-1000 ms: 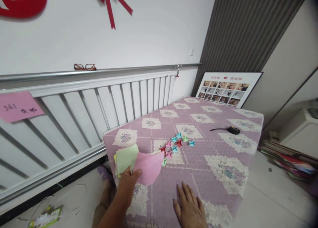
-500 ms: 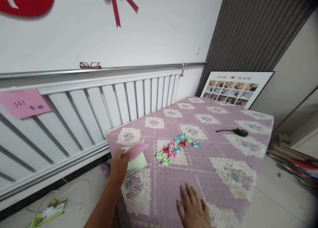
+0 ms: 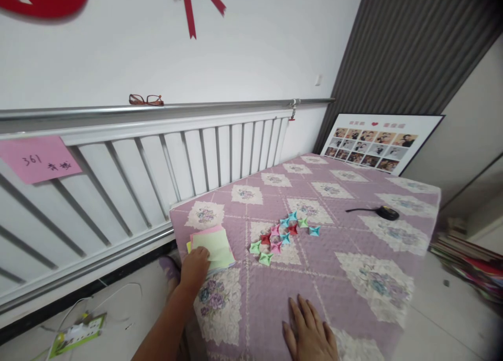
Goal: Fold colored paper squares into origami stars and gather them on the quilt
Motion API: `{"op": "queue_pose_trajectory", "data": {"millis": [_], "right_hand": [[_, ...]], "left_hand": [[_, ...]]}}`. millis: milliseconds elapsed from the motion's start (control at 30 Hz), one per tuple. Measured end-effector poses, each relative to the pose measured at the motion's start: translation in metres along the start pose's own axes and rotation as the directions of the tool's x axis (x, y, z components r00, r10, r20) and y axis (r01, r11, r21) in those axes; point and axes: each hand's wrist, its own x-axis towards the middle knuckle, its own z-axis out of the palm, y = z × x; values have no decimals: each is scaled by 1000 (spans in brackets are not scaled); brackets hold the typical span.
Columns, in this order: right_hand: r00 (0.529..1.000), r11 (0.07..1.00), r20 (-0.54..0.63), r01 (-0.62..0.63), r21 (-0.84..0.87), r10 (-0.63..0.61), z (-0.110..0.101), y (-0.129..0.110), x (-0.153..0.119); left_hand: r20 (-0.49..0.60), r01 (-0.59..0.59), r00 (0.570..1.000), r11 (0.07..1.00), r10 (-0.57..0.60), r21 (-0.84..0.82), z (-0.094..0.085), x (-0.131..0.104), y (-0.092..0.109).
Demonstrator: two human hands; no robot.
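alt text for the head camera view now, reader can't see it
A person's left hand touches a stack of colored paper sheets at the left edge of a purple floral cloth; the right hand lies palm down on the cloth. Small folded paper pieces sit beyond the right hand.

The left hand (image 3: 195,266) is covering the near left part of the paper stack (image 3: 218,250). The view's near edge is cutting off the right hand (image 3: 313,334). The patterned cloth (image 3: 326,266) is hiding the far photo board's (image 3: 379,146) lower edge.
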Motion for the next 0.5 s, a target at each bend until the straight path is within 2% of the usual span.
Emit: {"op": "queue_pose_trajectory", "data": {"millis": [133, 333, 500], "right_hand": [[1000, 1000, 7, -6, -13, 7, -1, -1, -1], [1000, 1000, 8, -10, -26, 10, -2, -2, 1], [1000, 1000, -6, -11, -15, 10, -3, -2, 1]], "left_hand": [[49, -10, 999, 1000, 10, 7, 6, -9, -1], [64, -28, 997, 999, 29, -19, 7, -5, 0], [16, -42, 999, 998, 42, -45, -10, 0, -4]]}}
